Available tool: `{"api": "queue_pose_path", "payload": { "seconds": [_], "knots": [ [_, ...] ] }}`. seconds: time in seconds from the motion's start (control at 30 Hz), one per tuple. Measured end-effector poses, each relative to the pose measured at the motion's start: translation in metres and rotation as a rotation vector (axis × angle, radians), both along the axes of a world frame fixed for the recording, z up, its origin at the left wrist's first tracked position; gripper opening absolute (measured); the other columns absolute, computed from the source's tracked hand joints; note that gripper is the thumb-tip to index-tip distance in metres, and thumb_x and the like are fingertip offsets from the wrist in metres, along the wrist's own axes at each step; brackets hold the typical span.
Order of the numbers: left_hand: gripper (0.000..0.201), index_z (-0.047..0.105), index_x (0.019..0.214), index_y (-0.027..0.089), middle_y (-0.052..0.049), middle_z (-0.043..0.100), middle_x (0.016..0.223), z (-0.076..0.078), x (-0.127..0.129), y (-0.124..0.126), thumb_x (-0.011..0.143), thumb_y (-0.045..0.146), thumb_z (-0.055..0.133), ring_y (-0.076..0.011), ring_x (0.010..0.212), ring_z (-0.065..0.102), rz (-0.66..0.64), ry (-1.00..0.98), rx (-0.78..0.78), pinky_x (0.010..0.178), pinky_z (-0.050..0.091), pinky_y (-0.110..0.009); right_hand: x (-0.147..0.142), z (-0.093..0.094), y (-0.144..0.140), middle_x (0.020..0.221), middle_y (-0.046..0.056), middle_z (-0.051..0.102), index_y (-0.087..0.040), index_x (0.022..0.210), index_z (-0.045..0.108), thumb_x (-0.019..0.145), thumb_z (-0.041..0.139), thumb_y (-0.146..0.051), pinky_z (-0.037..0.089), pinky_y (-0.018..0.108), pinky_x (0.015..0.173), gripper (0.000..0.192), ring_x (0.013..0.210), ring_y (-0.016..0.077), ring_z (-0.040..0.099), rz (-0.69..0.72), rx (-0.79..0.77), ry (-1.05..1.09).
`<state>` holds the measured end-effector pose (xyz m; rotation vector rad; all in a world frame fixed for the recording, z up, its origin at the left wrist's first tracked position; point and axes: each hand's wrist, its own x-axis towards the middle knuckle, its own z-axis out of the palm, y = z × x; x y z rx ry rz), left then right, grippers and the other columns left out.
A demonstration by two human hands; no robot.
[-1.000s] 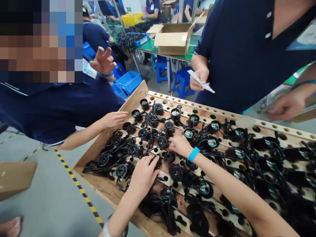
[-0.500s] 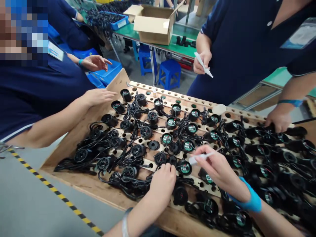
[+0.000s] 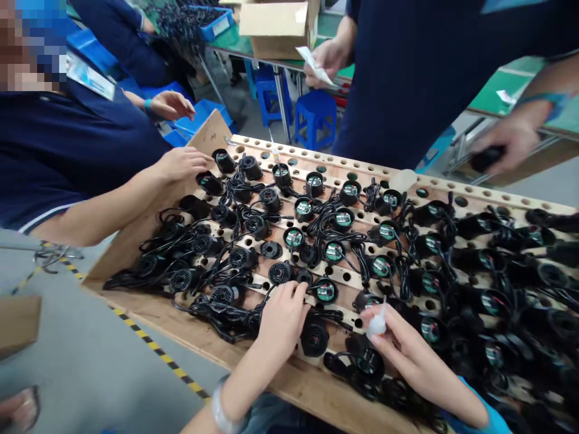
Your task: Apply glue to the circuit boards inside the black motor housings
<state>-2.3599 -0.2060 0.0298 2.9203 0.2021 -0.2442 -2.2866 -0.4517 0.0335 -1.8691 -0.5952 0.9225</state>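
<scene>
A co-worker's hand (image 3: pixel 183 163) rests at the far left corner of the wooden board (image 3: pixel 149 238). Near the front edge, the left hand (image 3: pixel 281 318) presses curled fingers onto a black fan (image 3: pixel 314 337). Just right, the right hand (image 3: pixel 402 346) pinches a small white bottle (image 3: pixel 377 322), tip up.

— What's in the right hand (image 3: pixel 409 349)?
— A small white squeeze bottle (image 3: pixel 377 323), tip pointing up, pinched between the fingers.
— And the left hand (image 3: pixel 281 317)?
— It rests on small round black fans (image 3: pixel 315 337) with tangled black cords, seated in a wooden board (image 3: pixel 289 377) full of holes.
</scene>
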Motion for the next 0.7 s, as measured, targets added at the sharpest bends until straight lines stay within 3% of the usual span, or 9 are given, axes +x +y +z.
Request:
{"api": "queue_pose_path", "payload": {
  "seconds": [0.1,0.2,0.33,0.4,0.5,0.6,0.7],
  "knots": [
    [0.025,0.055,0.112,0.017,-0.009,0.061,0.104,0.002,-0.016,-0.004,0.087,0.016,0.053,-0.0218,0.094,0.059,-0.006,-0.177,-0.073,0.081,0.053,-0.036,0.015,-0.007,-0.002,0.111,0.007,0.054,-0.027,0.118,0.046,0.092,0.047,-0.038,0.047,0.034,0.086,0.028,0.097,0.0196,0.055,-0.021,-0.006,-0.012],
    [0.023,0.056,0.111,0.016,-0.009,0.061,0.103,0.004,-0.035,-0.012,0.089,0.015,0.050,-0.0204,0.095,0.060,-0.018,-0.279,-0.149,0.083,0.054,-0.034,0.032,-0.011,-0.001,0.096,0.003,0.055,-0.026,0.108,0.051,0.089,0.053,-0.040,0.050,0.028,0.072,0.024,0.082,0.0161,0.055,-0.094,0.060,0.091],
    [0.023,0.061,0.109,0.016,-0.010,0.064,0.105,0.000,-0.066,-0.025,0.088,0.013,0.051,-0.0198,0.103,0.060,-0.001,-0.380,-0.209,0.088,0.053,-0.031,0.054,-0.014,0.002,0.082,0.001,0.055,-0.026,0.108,0.055,0.090,0.051,-0.040,0.046,0.024,0.059,0.023,0.065,0.0117,0.051,-0.123,0.149,0.269],
    [0.022,0.063,0.106,0.017,-0.009,0.066,0.100,-0.004,-0.079,-0.030,0.089,0.013,0.051,-0.0187,0.101,0.062,0.025,-0.441,-0.207,0.086,0.054,-0.029,0.064,-0.018,0.005,0.086,0.002,0.056,-0.025,0.106,0.057,0.091,0.051,-0.039,0.042,0.023,0.051,0.022,0.055,0.0081,0.046,-0.135,0.180,0.353],
    [0.017,0.066,0.099,0.017,-0.007,0.070,0.089,-0.009,-0.090,-0.034,0.089,0.015,0.053,-0.0164,0.092,0.066,0.017,-0.491,-0.171,0.081,0.056,-0.025,0.077,-0.023,0.013,0.102,0.005,0.056,-0.024,0.099,0.059,0.086,0.057,-0.039,0.042,0.022,0.050,0.020,0.060,0.0086,0.048,-0.184,0.205,0.432],
    [0.014,0.067,0.096,0.017,-0.006,0.071,0.083,-0.010,-0.089,-0.036,0.089,0.018,0.055,-0.0159,0.086,0.068,0.041,-0.512,-0.164,0.078,0.057,-0.025,0.088,-0.026,0.023,0.095,0.004,0.059,-0.025,0.096,0.057,0.079,0.067,-0.037,0.048,0.023,0.060,0.023,0.074,0.0138,0.055,-0.223,0.228,0.462],
    [0.014,0.066,0.096,0.019,-0.005,0.071,0.080,-0.010,-0.084,-0.037,0.088,0.019,0.055,-0.0163,0.083,0.069,0.088,-0.525,-0.168,0.076,0.058,-0.025,0.094,-0.027,0.034,0.089,0.003,0.061,-0.025,0.092,0.057,0.071,0.075,-0.034,0.049,0.023,0.062,0.030,0.072,0.0137,0.056,-0.268,0.270,0.498]
  ]
}}
